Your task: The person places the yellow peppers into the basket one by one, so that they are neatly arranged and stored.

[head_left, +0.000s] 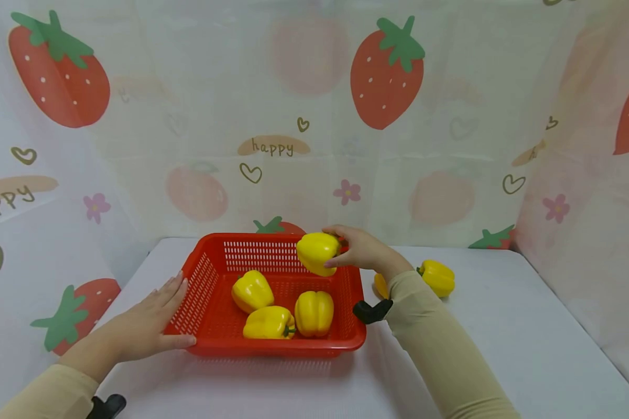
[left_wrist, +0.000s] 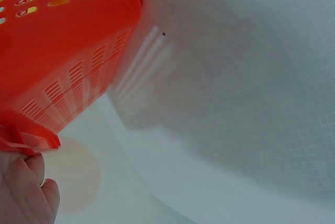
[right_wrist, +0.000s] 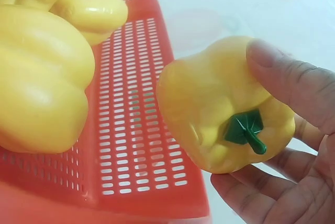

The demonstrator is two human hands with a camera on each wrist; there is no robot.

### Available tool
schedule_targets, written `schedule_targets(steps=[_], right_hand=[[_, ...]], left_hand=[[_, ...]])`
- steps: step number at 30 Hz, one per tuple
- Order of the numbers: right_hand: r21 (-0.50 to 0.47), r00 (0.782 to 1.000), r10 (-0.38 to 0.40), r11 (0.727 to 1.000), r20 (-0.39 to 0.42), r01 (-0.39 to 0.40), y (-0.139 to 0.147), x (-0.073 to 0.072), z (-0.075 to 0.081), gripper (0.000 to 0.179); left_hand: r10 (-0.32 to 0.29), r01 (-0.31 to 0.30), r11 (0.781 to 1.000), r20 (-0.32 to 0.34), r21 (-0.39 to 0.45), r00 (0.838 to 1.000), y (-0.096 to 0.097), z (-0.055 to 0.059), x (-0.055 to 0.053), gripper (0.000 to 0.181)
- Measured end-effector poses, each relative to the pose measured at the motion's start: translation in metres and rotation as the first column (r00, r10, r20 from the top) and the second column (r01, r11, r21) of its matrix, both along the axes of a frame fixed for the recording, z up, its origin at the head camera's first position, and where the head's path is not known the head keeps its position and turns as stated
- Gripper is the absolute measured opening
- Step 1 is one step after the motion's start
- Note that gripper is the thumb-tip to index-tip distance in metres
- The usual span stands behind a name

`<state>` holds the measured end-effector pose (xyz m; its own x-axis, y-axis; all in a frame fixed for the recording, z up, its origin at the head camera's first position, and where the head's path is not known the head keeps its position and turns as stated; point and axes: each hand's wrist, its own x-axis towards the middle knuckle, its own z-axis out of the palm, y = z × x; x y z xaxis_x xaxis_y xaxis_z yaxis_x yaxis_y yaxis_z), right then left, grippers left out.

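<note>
Right hand (head_left: 361,250) pinches yellow pepper (head_left: 315,254) near red basket (head_left: 272,348); glossy surface may slip. Left hand (head_left: 145,326), fingers straight, touches basket; uneven pressure may tilt it.

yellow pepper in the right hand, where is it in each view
Head: held pepper just below centre, in the right hand.
Left wrist: cannot be made out.
Right wrist: right of centre, green stem showing.
Shared landmark: the red basket, visible in all three.
</note>
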<state>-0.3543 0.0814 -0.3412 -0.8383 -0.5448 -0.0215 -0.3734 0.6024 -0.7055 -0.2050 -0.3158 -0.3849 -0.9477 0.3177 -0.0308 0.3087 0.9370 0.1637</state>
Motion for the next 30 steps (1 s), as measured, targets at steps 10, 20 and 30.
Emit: schedule_targets(steps=[10,20,30], right_hand=[[0.002,1.0,0.003,1.0,0.016,-0.003,0.0026,0.0006,-0.0021,0.075],[-0.02,0.999,0.02,1.0,0.044,-0.019,0.0054,0.0025,-0.0007,0.067],[-0.01,0.999,0.019,1.0,0.033,-0.018,0.0071,0.0042,-0.0009,0.059]], left_hand=[[0.01,-0.01,1.0,0.01,0.002,1.0,-0.0002,-0.0003,0.0,0.112],[0.003,-0.003,1.0,0.001,0.0,1.0,-0.0001,0.0001,-0.0004,0.111],[0.007,-0.007,1.0,0.0,-0.009,1.0,-0.0002,-0.0022,-0.0014,0.112]])
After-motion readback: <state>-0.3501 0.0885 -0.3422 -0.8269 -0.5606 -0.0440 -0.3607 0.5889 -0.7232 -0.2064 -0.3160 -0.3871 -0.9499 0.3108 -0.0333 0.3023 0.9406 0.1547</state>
